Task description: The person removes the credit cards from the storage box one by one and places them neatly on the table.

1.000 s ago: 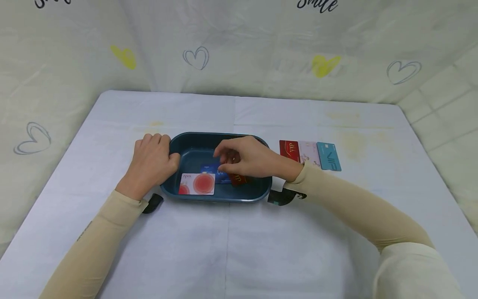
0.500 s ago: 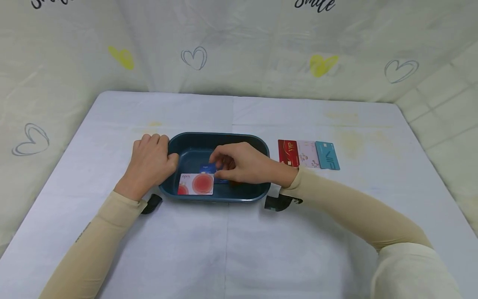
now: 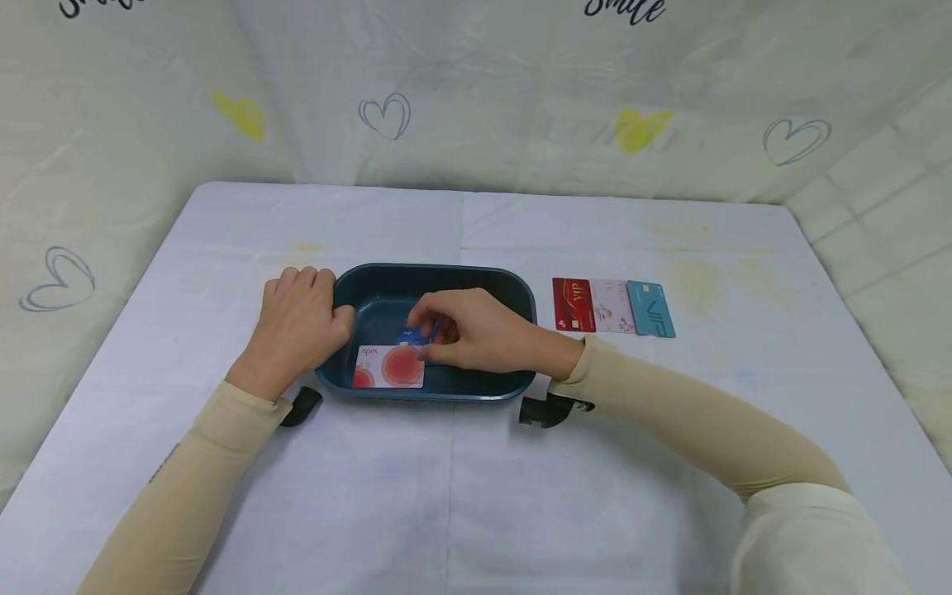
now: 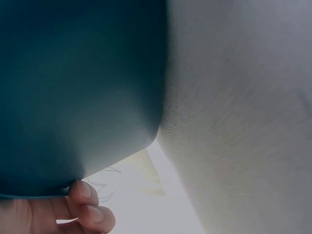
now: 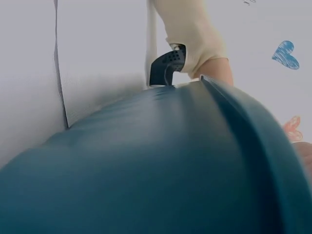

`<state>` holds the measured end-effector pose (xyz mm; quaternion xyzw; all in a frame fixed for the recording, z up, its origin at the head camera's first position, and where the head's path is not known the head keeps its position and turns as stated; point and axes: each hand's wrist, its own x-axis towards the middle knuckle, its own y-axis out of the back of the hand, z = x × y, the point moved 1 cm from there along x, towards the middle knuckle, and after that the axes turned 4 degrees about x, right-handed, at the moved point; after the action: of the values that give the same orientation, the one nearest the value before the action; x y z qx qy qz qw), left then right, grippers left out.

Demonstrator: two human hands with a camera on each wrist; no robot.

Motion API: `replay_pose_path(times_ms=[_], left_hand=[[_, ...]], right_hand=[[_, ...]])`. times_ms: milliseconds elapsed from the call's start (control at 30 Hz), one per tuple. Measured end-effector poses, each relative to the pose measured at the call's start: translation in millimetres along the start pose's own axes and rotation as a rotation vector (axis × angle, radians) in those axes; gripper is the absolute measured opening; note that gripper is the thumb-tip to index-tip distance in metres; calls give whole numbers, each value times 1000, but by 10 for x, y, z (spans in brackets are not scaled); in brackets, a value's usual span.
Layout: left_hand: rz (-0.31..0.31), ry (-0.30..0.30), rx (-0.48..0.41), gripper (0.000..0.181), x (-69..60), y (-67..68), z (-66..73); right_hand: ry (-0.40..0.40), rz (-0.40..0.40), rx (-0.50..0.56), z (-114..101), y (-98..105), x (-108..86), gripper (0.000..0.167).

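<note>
The dark teal tray lies on the white table; my left hand grips its left rim. Fingertips of my left hand curl at the tray's edge in the left wrist view. Inside the tray, my right hand has bent fingers, with a gap between thumb and forefinger, over a blue card. Its thumb is by the right end of a white card with pink-red circles. What lies beneath the palm is hidden. The tray's wall fills much of the right wrist view.
Right of the tray lie a red VIP card, a pale pink card and a teal VIP card in a row. A curtain printed with hearts hangs behind the table.
My right hand has moved left and slightly nearer within the tray, now covering the red card and more of the blue one. My left hand keeps its grip on the rim.
</note>
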<state>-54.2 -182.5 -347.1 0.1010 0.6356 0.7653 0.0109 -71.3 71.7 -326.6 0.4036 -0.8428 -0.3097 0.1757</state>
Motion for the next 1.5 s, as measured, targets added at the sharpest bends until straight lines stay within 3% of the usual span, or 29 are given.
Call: replay_pose_path(times_ms=[900, 1500], left_hand=[[-12, -9, 4, 23, -7, 10, -12], [-8, -14, -4, 22, -2, 1, -11]], right_hand=[[-6, -14, -8, -50, -147, 107, 33], [-58, -71, -19, -94, -206, 212, 34]])
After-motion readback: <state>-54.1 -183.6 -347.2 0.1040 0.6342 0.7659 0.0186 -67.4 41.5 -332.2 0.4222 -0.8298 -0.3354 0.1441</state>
